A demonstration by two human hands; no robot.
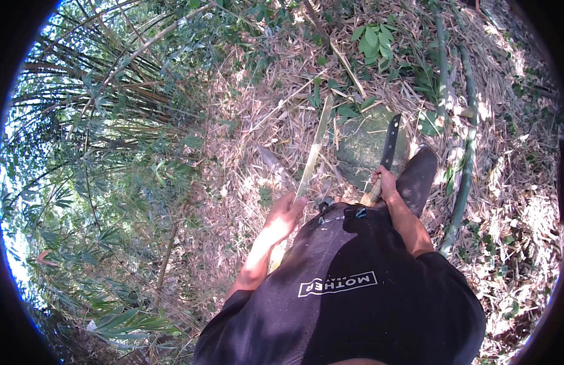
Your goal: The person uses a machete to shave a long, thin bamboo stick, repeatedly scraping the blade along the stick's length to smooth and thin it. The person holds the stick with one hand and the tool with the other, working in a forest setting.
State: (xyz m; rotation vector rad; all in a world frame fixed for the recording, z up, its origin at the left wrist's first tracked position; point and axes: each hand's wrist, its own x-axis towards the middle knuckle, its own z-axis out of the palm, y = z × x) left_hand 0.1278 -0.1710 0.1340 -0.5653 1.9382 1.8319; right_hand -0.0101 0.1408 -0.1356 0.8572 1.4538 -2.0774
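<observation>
Dark shirt fabric spreads closest to the camera, and both hands reach out beyond its hem. The left hand is closed around a long, pale strip of wood, most of its length running ahead of that grip and a shorter end passing back beside the forearm. The right hand is clamped on the handle of a big knife, whose dark, holed blade points forward from the fist, over a flat mossy stone. Just right of that grip is a dark-clad leg, and farther right a green pole lies on dry leaves. The likeliest trouble, I judge, is a cut to this leg if the wrist rolls outward; a glancing stroke along the strip could also reach the left fingers, and loose leaves might make footing slip
</observation>
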